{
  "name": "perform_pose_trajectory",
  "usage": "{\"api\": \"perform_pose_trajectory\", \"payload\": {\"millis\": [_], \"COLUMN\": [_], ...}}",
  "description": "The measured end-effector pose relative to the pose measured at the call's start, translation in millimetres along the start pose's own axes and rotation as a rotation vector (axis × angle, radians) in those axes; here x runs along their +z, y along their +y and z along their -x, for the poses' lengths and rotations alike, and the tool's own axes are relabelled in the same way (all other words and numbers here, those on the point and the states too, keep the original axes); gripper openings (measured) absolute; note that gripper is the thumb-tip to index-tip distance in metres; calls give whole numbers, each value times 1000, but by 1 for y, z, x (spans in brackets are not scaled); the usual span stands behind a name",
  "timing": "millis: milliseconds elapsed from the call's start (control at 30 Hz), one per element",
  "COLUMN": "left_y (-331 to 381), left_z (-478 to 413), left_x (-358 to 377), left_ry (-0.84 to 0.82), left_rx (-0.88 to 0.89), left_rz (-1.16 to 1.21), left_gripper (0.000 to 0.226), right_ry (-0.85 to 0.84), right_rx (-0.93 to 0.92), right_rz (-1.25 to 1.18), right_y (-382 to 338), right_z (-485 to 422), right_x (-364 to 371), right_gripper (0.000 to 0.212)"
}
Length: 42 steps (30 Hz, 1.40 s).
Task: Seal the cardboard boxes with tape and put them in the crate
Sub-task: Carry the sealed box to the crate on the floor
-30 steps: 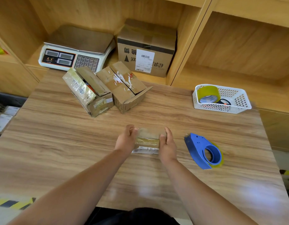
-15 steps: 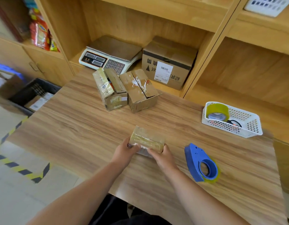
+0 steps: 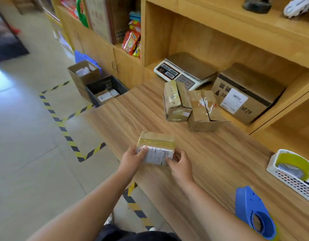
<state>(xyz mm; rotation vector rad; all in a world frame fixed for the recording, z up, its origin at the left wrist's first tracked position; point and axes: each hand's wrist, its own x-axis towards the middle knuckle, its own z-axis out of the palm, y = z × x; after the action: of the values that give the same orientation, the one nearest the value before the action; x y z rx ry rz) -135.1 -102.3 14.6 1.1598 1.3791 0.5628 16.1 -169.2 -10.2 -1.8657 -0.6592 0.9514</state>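
A small taped cardboard box (image 3: 156, 142) with a white label on its near face is lifted over the table's left part. My left hand (image 3: 131, 160) grips its left end, and my right hand (image 3: 180, 164) grips its right end. Two more cardboard boxes (image 3: 176, 101) (image 3: 205, 112) lie at the back of the table. The dark crate (image 3: 105, 84) stands on the floor past the table's far left corner, with boxes inside. A blue tape dispenser (image 3: 254, 213) lies on the table at the right.
A white basket (image 3: 292, 183) with a yellow tape roll sits at the right edge. A scale (image 3: 183, 70) and a large labelled box (image 3: 244, 94) sit in the shelf behind. An open carton (image 3: 84, 73) stands beside the crate. Striped tape marks the floor.
Both hands lifted the small box off the table and turned its label side toward me. The view swung left, bringing the crate and floor into sight.
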Motion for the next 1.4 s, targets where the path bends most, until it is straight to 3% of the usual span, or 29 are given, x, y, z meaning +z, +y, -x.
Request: {"api": "perform_pose_trajectory", "payload": {"millis": [367, 733, 1067, 1400], "left_y": [-4, -2, 6, 78], "left_z": [-48, -143, -240, -407], "left_x": [-175, -384, -452, -485], "left_ry": [166, 296, 285, 260], "left_rx": [20, 33, -21, -95], "left_rz": [264, 223, 245, 137], "left_gripper": [34, 35, 29, 31], "right_ry": [-174, -225, -265, -262], "right_rx": [-116, -126, -82, 15], "right_rz": [164, 190, 336, 317], "right_y": [-74, -154, -194, -253], "right_z": [-16, -35, -108, -256], "right_x": [178, 397, 492, 563], "right_gripper": [23, 19, 15, 25]}}
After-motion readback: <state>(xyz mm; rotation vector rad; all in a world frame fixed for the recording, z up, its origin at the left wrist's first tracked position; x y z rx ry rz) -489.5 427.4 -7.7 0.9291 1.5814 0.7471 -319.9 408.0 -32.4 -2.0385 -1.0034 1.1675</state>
